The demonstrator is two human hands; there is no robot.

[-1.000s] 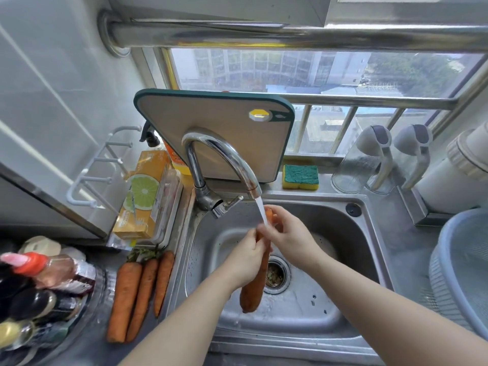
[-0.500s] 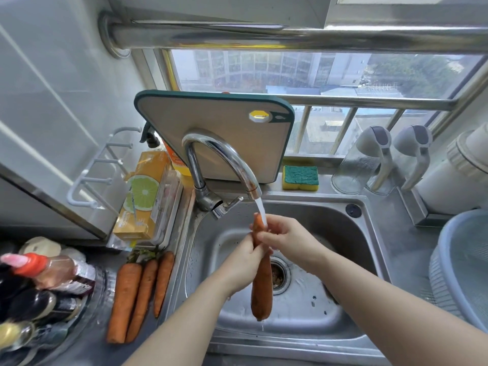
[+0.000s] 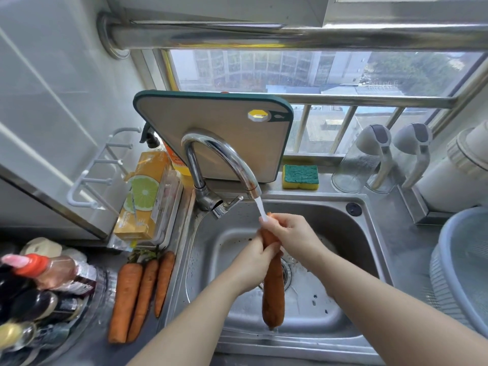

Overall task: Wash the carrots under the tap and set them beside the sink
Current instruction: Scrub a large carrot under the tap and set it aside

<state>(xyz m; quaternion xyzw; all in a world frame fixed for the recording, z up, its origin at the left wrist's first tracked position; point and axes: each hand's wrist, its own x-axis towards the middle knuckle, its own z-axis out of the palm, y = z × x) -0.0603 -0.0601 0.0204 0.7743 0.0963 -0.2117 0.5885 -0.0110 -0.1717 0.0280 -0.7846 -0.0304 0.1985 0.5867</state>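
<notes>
Both hands grip one carrot (image 3: 273, 294) over the sink (image 3: 369, 249): left hand (image 3: 252, 262) fingers curled round its middle, right hand (image 3: 290, 231) fingers clenched on the tip under the tap (image 3: 224, 159) stream. Three carrots (image 3: 140, 294) lie on the surface left.

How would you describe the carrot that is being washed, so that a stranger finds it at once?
Start at the steel sink below the window. Over it, under the running tap, the left hand and right hand hold one carrot. The other three carrots lie together left of the sink, untouched.
</notes>
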